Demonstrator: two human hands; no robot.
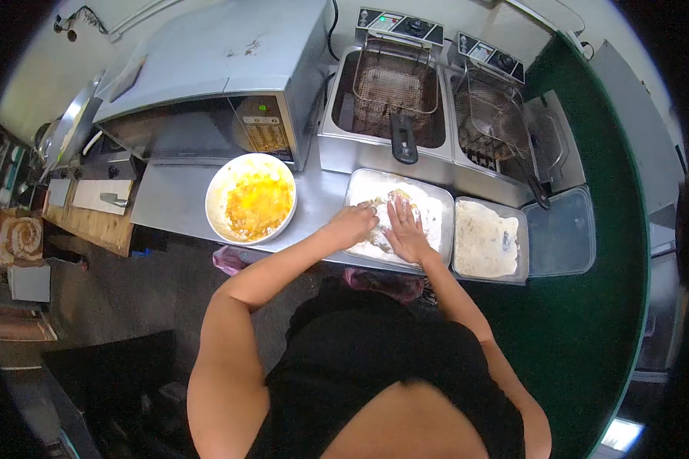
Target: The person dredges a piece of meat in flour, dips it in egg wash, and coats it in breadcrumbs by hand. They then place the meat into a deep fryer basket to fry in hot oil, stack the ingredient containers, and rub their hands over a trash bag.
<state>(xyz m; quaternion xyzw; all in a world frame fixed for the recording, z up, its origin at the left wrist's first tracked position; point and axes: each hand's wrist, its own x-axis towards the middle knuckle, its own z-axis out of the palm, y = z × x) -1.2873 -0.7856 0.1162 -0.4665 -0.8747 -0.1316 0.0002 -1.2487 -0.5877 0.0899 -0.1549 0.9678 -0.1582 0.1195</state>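
Note:
Both hands are in a rectangular tray (441, 222) of white flour-like powder in the head view. My right hand (407, 227) lies flat with fingers spread, pressing on a powder-coated piece. At the tray's left side, my left hand (355, 226) has its fingers curled down at the powder; what they hold, if anything, is hidden. Yellow and white wet contents fill a white bowl (251, 199) to the left. Just right of the tray stands a second container (485, 239) with paler tan powder.
Two fryers with wire baskets (396, 80) (496, 115) stand behind the trays. A large microwave (207, 122) is at the back left. An empty-looking clear container (563, 233) sits at the right, beside a green wall panel (589, 138).

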